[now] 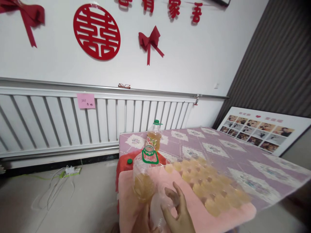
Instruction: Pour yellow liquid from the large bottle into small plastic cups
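At the bottom middle, my left hand [142, 221] is closed on a translucent, whitish plastic vessel [156, 207] whose kind is blurred. My right hand [179, 210] curves its thumb and fingers around the rounded clear end of this plastic. Just beyond my left hand stands a large clear jug [143, 186], uncapped, with a green handle and yellowish liquid in its lower part. To the right of my right hand lie rows of small clear cups [211, 184] filled with amber liquid. Clear film or plastic seems to lie around them.
A pink cloth [128, 194] covers the near table, with a red cloth [121, 165] beneath. A green cap [130, 161] lies left of the jug. Behind stands a capped bottle of yellow liquid [155, 136]. A radiator [104, 119] lines the wall; a power strip [70, 172] lies on the floor.
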{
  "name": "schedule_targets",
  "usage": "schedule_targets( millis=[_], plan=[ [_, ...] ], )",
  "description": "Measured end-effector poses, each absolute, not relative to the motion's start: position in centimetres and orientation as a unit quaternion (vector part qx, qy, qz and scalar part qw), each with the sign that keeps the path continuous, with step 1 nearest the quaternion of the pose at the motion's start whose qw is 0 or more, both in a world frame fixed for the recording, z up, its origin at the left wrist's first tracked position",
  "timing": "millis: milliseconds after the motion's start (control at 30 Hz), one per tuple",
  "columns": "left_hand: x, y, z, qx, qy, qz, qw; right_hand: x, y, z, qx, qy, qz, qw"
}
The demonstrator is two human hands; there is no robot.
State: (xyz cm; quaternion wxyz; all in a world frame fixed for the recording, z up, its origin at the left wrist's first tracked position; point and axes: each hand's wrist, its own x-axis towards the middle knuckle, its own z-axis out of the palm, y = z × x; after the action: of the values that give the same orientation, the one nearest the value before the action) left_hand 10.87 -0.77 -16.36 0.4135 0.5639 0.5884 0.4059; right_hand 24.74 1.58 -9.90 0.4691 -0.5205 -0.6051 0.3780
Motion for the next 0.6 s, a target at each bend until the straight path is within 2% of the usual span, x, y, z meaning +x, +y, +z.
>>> schedule_targets(
  millis=[267, 600],
  plan=[
    [10.1, -1.5, -15.5, 0.587, 0.599, 0.369, 0.402, 24.2, 1.0, -14.2, -0.53, -0.643, 0.316, 0.454],
    [10.3, -1.9, -15.5, 0.567, 0.591, 0.382, 0.428, 25.6, 1.2, -13.2, -0.536, -0.678, 0.27, 0.424]
  ],
)
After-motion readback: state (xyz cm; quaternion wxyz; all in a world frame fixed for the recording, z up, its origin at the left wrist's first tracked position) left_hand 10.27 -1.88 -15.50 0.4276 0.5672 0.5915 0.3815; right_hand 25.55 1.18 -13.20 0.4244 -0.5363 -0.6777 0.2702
